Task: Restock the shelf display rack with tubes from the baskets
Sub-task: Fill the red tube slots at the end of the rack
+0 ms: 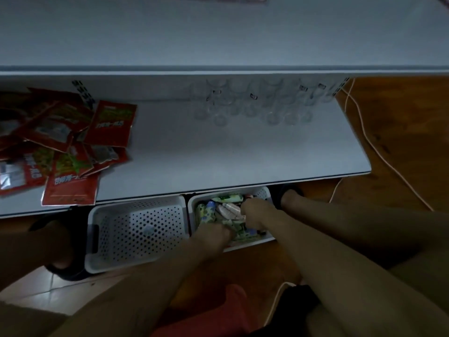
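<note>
Two white perforated baskets stand on the floor under the shelf's front edge. The left basket [136,229] holds nothing that I can see. The right basket [264,193] is filled with several green, white and pink tubes [206,212]. Both of my hands are down inside it. My left hand [213,233] is closed around tubes at the near side of the pile. My right hand [255,210] is closed on tubes in the middle. A clear display rack [255,103] with round holes sits at the back of the white shelf [218,152].
Red snack packets [70,142] lie in a heap on the shelf's left part. A white cable [379,152] runs across the wooden floor at the right. My feet in dark sandals [290,190] flank the baskets. A higher shelf board [218,32] overhangs at the top.
</note>
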`<act>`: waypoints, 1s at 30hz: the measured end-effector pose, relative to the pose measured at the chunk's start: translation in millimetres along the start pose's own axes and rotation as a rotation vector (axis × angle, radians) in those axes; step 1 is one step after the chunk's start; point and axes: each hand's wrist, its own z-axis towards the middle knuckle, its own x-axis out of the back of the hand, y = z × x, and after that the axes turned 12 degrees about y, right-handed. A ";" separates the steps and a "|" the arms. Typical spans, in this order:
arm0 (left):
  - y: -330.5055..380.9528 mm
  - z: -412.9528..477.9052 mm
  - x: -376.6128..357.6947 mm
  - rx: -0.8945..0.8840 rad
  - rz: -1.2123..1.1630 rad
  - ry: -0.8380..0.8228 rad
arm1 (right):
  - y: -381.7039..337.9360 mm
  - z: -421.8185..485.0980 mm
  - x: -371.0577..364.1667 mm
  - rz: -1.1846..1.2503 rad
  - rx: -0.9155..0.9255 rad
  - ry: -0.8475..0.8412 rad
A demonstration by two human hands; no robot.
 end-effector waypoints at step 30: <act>-12.1 28.3 -20.3 0.036 -0.165 -0.166 | 26.6 9.4 -6.6 0.447 0.080 0.126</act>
